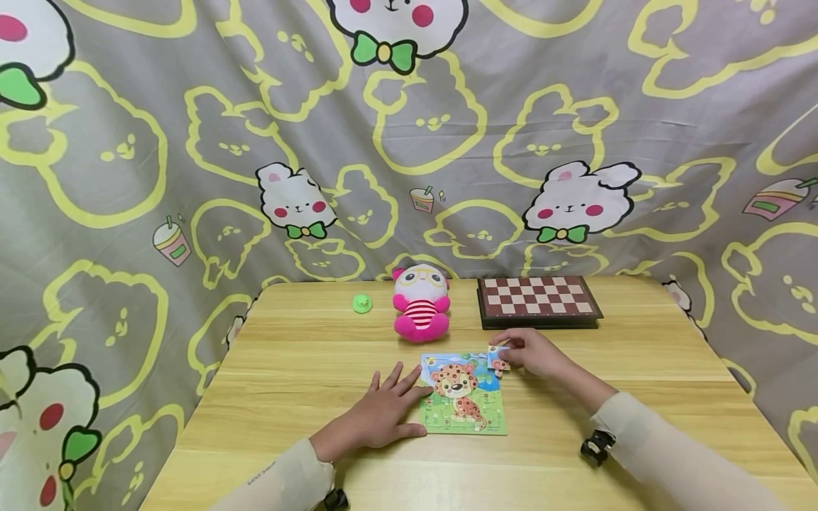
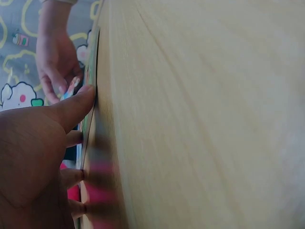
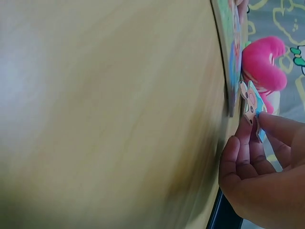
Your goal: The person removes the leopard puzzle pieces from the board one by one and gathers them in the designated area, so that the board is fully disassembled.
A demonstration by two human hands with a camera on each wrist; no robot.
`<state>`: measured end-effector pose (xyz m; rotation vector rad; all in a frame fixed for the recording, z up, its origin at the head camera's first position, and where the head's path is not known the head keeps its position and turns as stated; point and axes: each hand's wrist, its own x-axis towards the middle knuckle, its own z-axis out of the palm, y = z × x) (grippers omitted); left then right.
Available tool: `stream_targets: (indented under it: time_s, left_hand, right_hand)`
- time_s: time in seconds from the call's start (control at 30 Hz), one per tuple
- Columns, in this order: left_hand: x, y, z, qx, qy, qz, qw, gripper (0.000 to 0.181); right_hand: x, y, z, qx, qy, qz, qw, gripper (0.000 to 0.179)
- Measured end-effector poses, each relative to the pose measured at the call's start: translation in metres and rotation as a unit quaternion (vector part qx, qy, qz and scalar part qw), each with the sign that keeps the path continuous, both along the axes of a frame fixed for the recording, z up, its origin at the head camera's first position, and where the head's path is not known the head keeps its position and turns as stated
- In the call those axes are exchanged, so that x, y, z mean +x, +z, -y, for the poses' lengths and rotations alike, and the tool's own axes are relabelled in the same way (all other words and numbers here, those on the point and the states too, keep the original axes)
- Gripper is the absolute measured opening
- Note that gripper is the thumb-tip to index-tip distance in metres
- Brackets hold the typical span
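Note:
A jigsaw puzzle (image 1: 463, 411) with a spotted leopard cub on grass lies flat on the wooden table. My left hand (image 1: 383, 415) rests with its fingers spread at the puzzle's left edge, the thumb touching the near left corner; the left wrist view shows that thumb (image 2: 78, 105) along the board's edge. Between thumb and fingers my right hand (image 1: 533, 353) pinches a loose puzzle piece (image 3: 255, 105), blue with part of a spotted orange figure. The piece is held over the puzzle's far right corner and hides it. In the right wrist view it looks raised and tilted.
A pink and white panda plush (image 1: 422, 305) sits behind the puzzle. Left of it is a small green toy (image 1: 362, 304). A checkered board-game box (image 1: 538, 301) lies at the back right, beyond my right hand. A patterned grey curtain (image 1: 383, 213) hangs behind the table.

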<state>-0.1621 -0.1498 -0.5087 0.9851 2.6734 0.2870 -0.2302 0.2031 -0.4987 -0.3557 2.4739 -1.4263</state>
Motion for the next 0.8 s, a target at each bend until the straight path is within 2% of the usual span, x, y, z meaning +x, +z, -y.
stream_targets:
  time_s: [0.6,0.8]
  left_hand:
    - [0.000,-0.003,0.000,-0.004,0.000,-0.005,1.0000,0.074]
    - [0.000,-0.005,0.000,-0.005,-0.001,-0.009,0.9999,0.073]
  right_hand:
    - [-0.005,-0.005,-0.024,0.029,-0.017,-0.011,0.9994,0.022]
    - [-0.005,-0.006,-0.027,0.077,-0.023,-0.055,0.9953,0.020]
